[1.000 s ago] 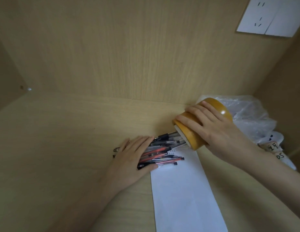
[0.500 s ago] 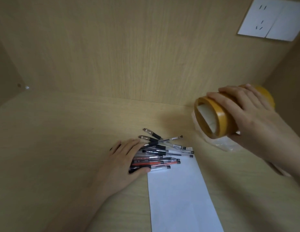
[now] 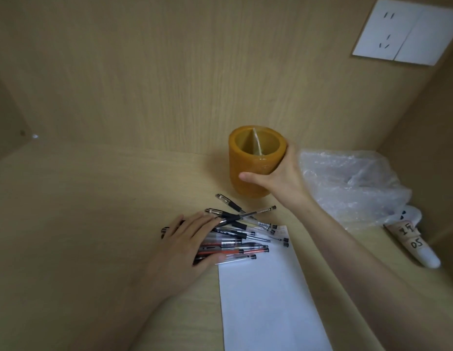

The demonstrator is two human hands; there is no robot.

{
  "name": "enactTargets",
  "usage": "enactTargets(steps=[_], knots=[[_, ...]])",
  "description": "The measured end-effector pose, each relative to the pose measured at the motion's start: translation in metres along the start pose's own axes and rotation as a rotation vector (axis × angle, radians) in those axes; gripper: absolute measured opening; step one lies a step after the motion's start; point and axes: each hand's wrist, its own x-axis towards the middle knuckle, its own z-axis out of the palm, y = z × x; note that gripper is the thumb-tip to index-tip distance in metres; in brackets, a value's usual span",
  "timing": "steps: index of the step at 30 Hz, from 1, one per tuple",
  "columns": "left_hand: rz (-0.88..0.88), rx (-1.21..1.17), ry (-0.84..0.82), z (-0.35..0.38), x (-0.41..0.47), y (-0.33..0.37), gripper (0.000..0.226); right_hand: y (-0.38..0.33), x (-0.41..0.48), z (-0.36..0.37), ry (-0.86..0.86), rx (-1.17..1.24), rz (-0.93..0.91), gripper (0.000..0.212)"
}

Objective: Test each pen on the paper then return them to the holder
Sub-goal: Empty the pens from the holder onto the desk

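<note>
A pile of several pens [image 3: 242, 233], black and red, lies on the wooden desk at the top left corner of a white sheet of paper [image 3: 266, 300]. My left hand [image 3: 187, 245] rests flat on the left part of the pile, fingers spread. The yellow-orange round pen holder [image 3: 254, 162] stands upright behind the pens, empty, with a divider inside. My right hand [image 3: 278, 177] grips its right side, thumb across the front.
A crumpled clear plastic bag [image 3: 347, 183] lies right of the holder. A white tube with paper labels [image 3: 414, 240] lies at the far right. A white wall socket [image 3: 407, 31] sits on the back panel. Wooden side walls close in left and right.
The holder was tipped with pens spilling out, then lifted sideways to the right; now it stands upright behind the pile. My left hand stayed on the pens.
</note>
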Motion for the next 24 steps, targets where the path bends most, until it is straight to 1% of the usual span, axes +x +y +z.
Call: enactTargets(steps=[3, 7, 9, 13, 16, 17, 19, 20, 21, 22, 23, 24], knots=[[0.009, -0.022, 0.009, 0.001, 0.0, 0.0, 0.075, 0.019, 0.01, 0.011, 0.045, 0.05, 0.08, 0.116], [0.014, -0.035, 0.015, 0.0, 0.001, 0.001, 0.077, 0.035, 0.014, 0.015, 0.036, 0.089, 0.171, 0.116], [0.009, -0.024, 0.008, -0.001, 0.001, 0.002, 0.081, 0.038, 0.015, 0.018, 0.039, 0.068, 0.186, 0.117], [0.0, -0.018, -0.001, -0.002, -0.001, 0.003, 0.096, 0.04, 0.013, 0.021, 0.04, 0.062, 0.173, 0.113], [0.013, -0.006, 0.023, 0.0, -0.001, 0.003, 0.099, 0.038, 0.013, 0.019, -0.029, 0.072, 0.184, 0.113], [0.013, -0.005, 0.025, 0.001, -0.001, 0.003, 0.098, 0.036, 0.01, 0.018, -0.041, 0.093, 0.197, 0.117], [0.01, -0.002, 0.023, 0.001, -0.001, 0.003, 0.096, 0.031, -0.003, 0.015, 0.011, 0.08, 0.221, 0.128], [0.006, -0.004, 0.018, 0.0, -0.002, 0.003, 0.096, 0.027, -0.017, 0.013, 0.056, 0.058, 0.208, 0.121], [-0.001, -0.01, 0.014, 0.0, -0.002, 0.003, 0.096, 0.027, -0.033, 0.01, 0.094, 0.029, 0.168, 0.103], [-0.007, -0.017, 0.012, 0.0, -0.002, 0.004, 0.096, 0.027, -0.05, 0.009, 0.098, -0.053, 0.095, 0.079], [-0.008, -0.021, 0.014, 0.0, -0.002, 0.005, 0.096, 0.025, -0.067, 0.008, 0.054, -0.193, 0.017, 0.056], [-0.004, -0.022, 0.023, -0.001, -0.002, 0.006, 0.096, 0.025, -0.078, 0.009, -0.015, -0.339, -0.04, 0.043]])
